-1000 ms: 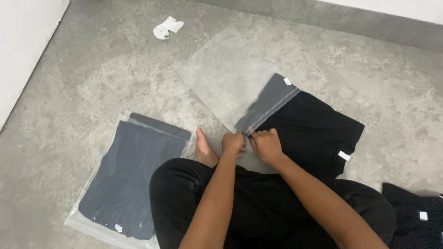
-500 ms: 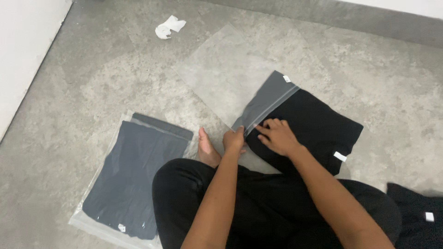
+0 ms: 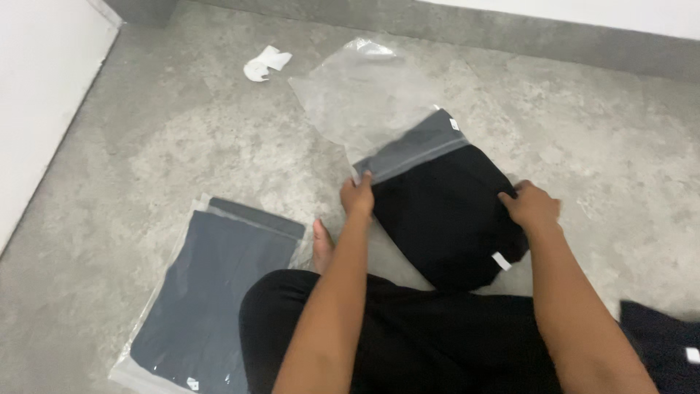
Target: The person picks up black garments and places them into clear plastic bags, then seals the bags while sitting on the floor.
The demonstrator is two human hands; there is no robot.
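A grey concrete floor [image 3: 182,146] carried everything. Centre, a black garment [image 3: 445,219] lay half inside a clear bag [image 3: 357,102]; the left hand [image 3: 358,195] pinched its left edge, the right hand [image 3: 531,206] its right edge — both closed on cloth. Even pulls should keep it flat. Left lay a bagged grey garment [image 3: 211,292]; far off, white paper [image 3: 266,63]; smallest — a white tag [image 3: 501,260].

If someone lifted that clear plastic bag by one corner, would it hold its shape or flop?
Probably flop: the clear plastic bag looks thin and wrinkled, its far end crumpled on the floor. It likely feels slick, given its sheen. The folded black garment partly inside would weigh down that end.
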